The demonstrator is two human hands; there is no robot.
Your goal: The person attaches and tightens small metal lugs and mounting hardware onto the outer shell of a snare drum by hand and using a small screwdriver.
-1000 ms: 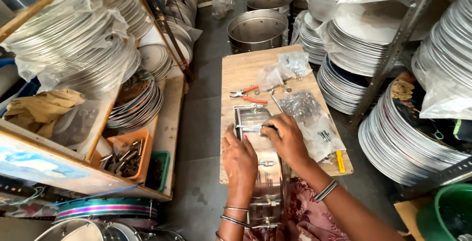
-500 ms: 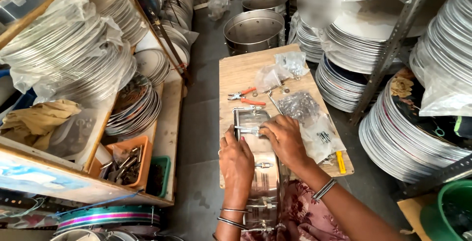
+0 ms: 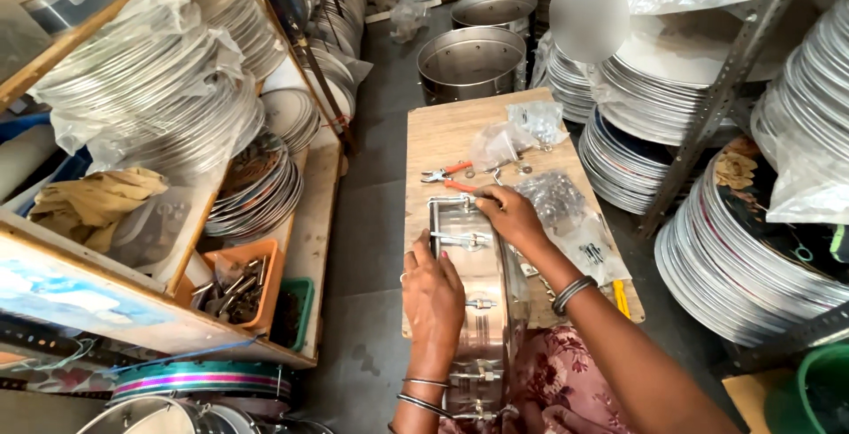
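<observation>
1. I see my left hand (image 3: 433, 297) curled over the left side of the long shiny steel drum shell (image 3: 478, 301), gripping it.
2. My right hand (image 3: 511, 217) pinches the shell's far rim, fingers closed on it.
3. The shell lies lengthwise on the bare wooden desk (image 3: 442, 133), its near end toward my lap.
4. Orange-handled pliers (image 3: 447, 174) lie just beyond the shell, beside clear plastic bags of small metal fittings (image 3: 557, 199).
</observation>
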